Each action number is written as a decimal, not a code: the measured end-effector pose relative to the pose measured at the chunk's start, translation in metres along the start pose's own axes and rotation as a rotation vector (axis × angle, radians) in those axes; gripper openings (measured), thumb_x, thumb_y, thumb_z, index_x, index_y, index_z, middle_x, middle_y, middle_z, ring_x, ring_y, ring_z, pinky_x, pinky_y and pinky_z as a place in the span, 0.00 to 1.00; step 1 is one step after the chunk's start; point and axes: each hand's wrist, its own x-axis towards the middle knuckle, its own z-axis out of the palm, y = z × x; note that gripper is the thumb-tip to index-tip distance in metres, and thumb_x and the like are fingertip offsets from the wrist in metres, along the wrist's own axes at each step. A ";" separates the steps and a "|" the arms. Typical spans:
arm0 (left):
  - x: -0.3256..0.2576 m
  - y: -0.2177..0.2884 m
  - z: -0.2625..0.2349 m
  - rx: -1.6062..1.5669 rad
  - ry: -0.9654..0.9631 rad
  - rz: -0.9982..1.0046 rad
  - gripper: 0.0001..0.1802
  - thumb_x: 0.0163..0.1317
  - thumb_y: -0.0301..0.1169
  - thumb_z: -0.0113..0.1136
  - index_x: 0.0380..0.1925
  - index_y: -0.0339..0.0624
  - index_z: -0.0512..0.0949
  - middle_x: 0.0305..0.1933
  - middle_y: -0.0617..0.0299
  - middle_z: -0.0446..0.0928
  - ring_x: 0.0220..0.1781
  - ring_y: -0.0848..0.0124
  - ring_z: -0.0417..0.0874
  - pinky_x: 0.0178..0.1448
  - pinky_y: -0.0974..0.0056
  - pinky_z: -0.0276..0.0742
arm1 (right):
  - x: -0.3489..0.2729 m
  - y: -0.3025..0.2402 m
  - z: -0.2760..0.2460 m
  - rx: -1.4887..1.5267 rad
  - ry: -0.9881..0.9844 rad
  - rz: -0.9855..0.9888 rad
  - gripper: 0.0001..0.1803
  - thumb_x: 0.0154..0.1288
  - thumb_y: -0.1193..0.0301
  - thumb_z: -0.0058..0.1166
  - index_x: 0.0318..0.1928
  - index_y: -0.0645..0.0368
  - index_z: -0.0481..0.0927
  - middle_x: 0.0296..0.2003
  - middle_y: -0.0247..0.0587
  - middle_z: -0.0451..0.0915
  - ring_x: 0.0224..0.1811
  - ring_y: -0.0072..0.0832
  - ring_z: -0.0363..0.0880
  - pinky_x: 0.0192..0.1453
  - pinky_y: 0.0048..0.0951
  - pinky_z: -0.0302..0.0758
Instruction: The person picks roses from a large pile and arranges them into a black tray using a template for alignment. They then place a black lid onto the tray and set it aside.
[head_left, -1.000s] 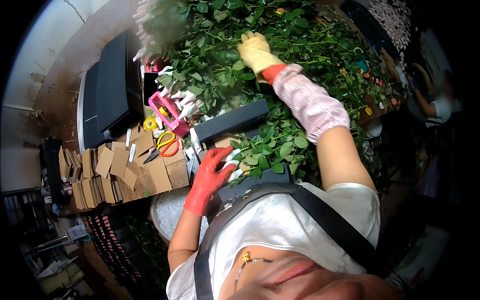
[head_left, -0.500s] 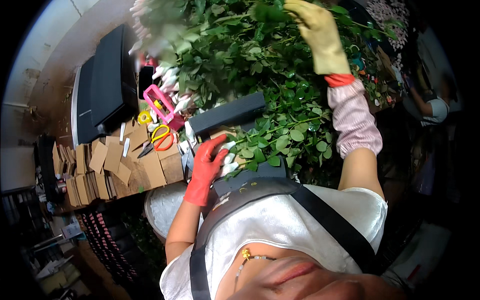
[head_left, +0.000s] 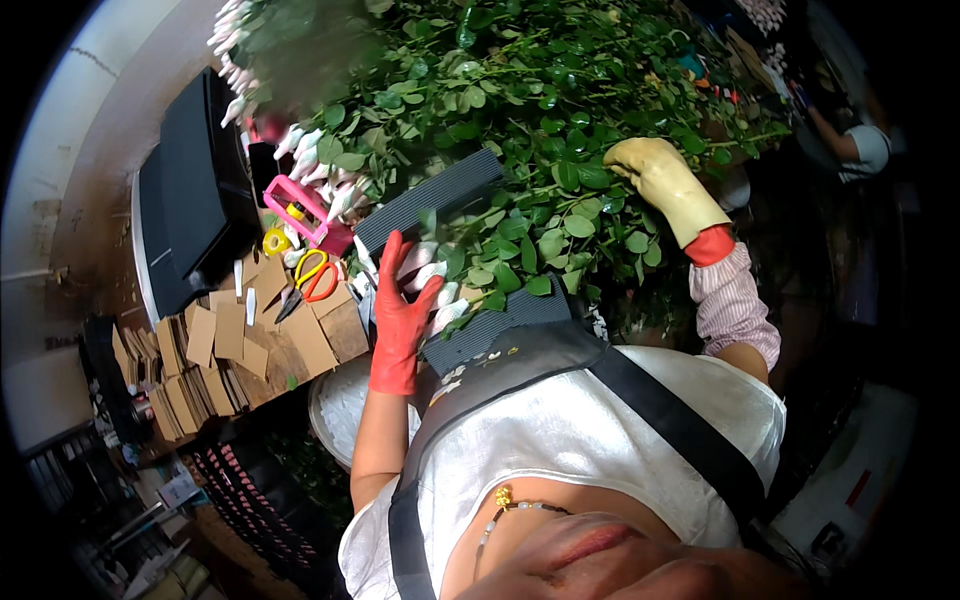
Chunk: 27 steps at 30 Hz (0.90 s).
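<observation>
My left hand [head_left: 398,318], in a red rubber glove, has its fingers apart beside several pale rose buds [head_left: 430,275] in white sleeves; the thumb reaches to one bud. The buds lie with their leafy stems [head_left: 540,245] between two dark ridged panels, a far one [head_left: 430,200] and a near one [head_left: 500,325] at my apron. My right hand [head_left: 655,185], in a yellow rubber glove with a red cuff, is curled closed around a leafy rose stem at the right of the bunch; its fingertips are hidden. A large heap of roses [head_left: 480,90] fills the space beyond.
On the wooden table at left lie cardboard pieces [head_left: 215,335], yellow-and-orange-handled scissors [head_left: 308,280], a pink tape dispenser [head_left: 305,210] and a yellow tape roll [head_left: 276,241]. A black padded box [head_left: 195,190] stands behind. Another person [head_left: 865,150] is at far right.
My right hand has come down and nearer from the far heap to the right side of the bunch. My left hand's fingers have lifted and spread beside the buds.
</observation>
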 end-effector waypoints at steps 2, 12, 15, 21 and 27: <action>0.001 -0.014 -0.006 0.201 -0.067 0.060 0.39 0.59 0.24 0.77 0.71 0.47 0.73 0.72 0.53 0.73 0.70 0.58 0.77 0.73 0.58 0.74 | -0.005 -0.002 0.012 -0.082 -0.051 0.048 0.09 0.63 0.74 0.63 0.44 0.57 0.85 0.40 0.46 0.87 0.43 0.50 0.86 0.46 0.47 0.81; 0.004 -0.014 -0.006 0.344 -0.064 0.029 0.37 0.61 0.27 0.74 0.71 0.45 0.73 0.68 0.51 0.73 0.69 0.56 0.76 0.73 0.57 0.74 | 0.176 -0.056 0.044 -0.582 0.198 0.075 0.29 0.69 0.68 0.60 0.70 0.49 0.75 0.50 0.36 0.84 0.50 0.35 0.85 0.55 0.38 0.80; 0.008 -0.001 -0.001 0.297 -0.113 0.008 0.36 0.61 0.26 0.73 0.71 0.45 0.73 0.68 0.51 0.72 0.69 0.55 0.76 0.73 0.55 0.74 | 0.221 -0.028 0.065 -0.644 -0.143 0.271 0.27 0.68 0.67 0.60 0.68 0.48 0.78 0.54 0.36 0.85 0.59 0.35 0.84 0.66 0.38 0.77; 0.008 0.004 -0.002 0.272 -0.109 -0.066 0.37 0.60 0.27 0.75 0.71 0.43 0.73 0.71 0.51 0.72 0.71 0.55 0.76 0.75 0.55 0.72 | 0.194 -0.023 -0.062 -0.291 0.689 -0.053 0.18 0.64 0.74 0.60 0.54 0.53 0.88 0.50 0.41 0.89 0.54 0.38 0.87 0.64 0.46 0.78; -0.002 -0.006 -0.006 0.180 -0.042 -0.105 0.38 0.62 0.29 0.75 0.72 0.43 0.70 0.69 0.53 0.75 0.67 0.56 0.78 0.73 0.55 0.74 | 0.101 -0.037 -0.085 0.159 0.306 -0.082 0.25 0.66 0.86 0.53 0.59 0.51 0.86 0.57 0.37 0.87 0.60 0.37 0.84 0.67 0.38 0.81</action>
